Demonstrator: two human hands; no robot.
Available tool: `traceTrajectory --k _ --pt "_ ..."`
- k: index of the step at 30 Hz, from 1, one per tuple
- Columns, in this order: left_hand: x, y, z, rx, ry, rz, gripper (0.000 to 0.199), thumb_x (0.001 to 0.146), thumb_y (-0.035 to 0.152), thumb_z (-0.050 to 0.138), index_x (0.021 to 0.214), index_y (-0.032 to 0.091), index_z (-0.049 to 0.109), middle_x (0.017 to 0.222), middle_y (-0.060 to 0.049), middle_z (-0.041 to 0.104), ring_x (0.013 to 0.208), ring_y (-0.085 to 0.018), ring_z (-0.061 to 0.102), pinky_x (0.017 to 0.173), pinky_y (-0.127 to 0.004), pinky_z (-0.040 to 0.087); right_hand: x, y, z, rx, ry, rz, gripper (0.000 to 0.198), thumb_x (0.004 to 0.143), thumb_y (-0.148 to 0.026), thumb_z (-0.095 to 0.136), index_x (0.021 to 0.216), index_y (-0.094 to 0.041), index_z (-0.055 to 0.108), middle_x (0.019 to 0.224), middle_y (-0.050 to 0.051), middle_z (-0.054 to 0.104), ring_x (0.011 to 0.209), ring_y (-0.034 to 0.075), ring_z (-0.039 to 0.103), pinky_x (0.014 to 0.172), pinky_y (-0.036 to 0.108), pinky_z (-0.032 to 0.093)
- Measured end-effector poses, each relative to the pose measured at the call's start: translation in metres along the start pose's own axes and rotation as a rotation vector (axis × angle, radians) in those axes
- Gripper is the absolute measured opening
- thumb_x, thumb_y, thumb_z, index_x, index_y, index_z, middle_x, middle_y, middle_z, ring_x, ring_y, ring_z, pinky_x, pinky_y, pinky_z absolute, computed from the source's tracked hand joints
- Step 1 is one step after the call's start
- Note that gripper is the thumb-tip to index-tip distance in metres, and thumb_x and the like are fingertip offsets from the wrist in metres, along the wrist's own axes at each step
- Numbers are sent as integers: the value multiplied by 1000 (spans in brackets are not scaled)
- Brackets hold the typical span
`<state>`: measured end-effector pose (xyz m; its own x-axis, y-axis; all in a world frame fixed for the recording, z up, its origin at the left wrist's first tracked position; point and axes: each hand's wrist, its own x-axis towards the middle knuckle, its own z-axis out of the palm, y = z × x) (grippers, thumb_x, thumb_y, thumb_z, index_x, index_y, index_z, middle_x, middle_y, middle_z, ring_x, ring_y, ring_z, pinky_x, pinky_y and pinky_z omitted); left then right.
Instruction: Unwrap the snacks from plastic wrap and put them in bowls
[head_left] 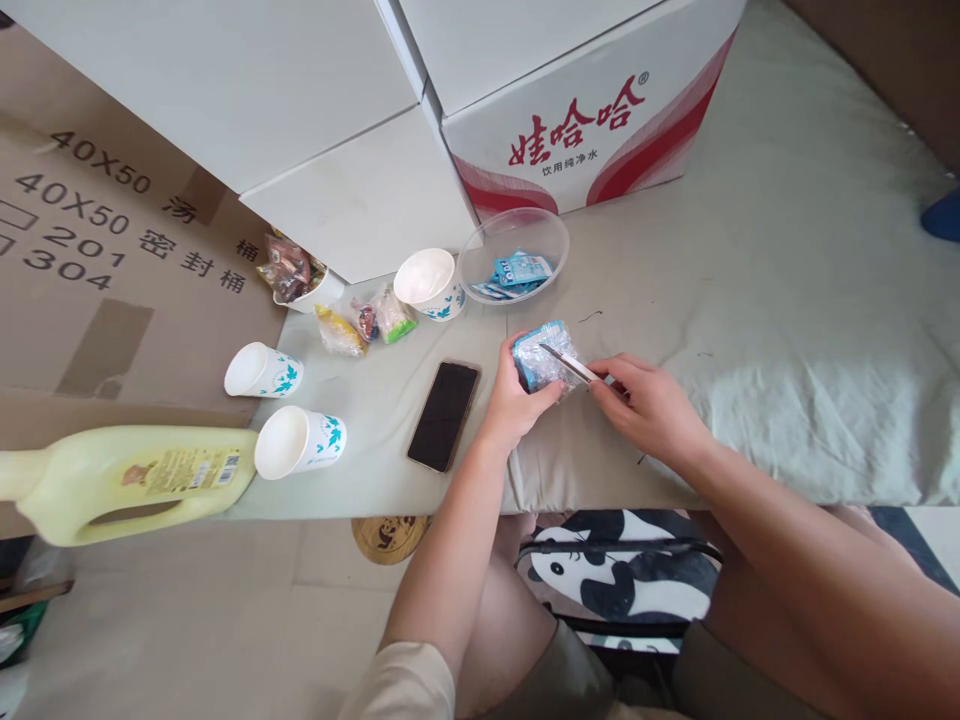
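My left hand (517, 405) is closed around a small blue-and-white packet (531, 362) in crinkled clear plastic wrap, a little above the cloth-covered surface. In my right hand (637, 400) is a slim knife (571, 366), its narrow blade pointing left across the top of the packet. Whether the tip has gone through the wrap I cannot tell. Just behind the packet stands a clear plastic bowl (553, 268) with several blue sachets (517, 272) in it. A dark-screened phone (444, 415) lies to the left of my left hand.
Paper cups (426, 280) stand or lie on the left, near wrapped snacks (343, 330) and a snack-filled cup (307, 292). A yellow jug (150, 480) lies at the left edge. White drawers (337, 200), a water carton (577, 140) and a cardboard box (112, 250) border the surface.
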<state>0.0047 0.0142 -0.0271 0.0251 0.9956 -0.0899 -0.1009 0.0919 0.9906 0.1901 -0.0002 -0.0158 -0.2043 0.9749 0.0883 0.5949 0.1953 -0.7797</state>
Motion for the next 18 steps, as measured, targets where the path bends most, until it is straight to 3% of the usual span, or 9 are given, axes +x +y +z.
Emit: traceTrajectory --k 12,18 --pt "0 3 -3 -120 76 49 72 62 27 89 122 29 49 119 -1 61 108 -17 60 99 -29 44 -2 -4 1 -17 -64 58 26 92 -30 50 102 -20 72 91 7 70 68 16 61 60 29 43" --pt "1 6 -3 -272 124 -18 58 68 41 87 116 31 57 107 2 65 98 -14 62 89 -26 47 0 -6 -3 36 -123 76 27 92 -33 51 102 -21 73 93 6 72 67 16 62 61 29 46"
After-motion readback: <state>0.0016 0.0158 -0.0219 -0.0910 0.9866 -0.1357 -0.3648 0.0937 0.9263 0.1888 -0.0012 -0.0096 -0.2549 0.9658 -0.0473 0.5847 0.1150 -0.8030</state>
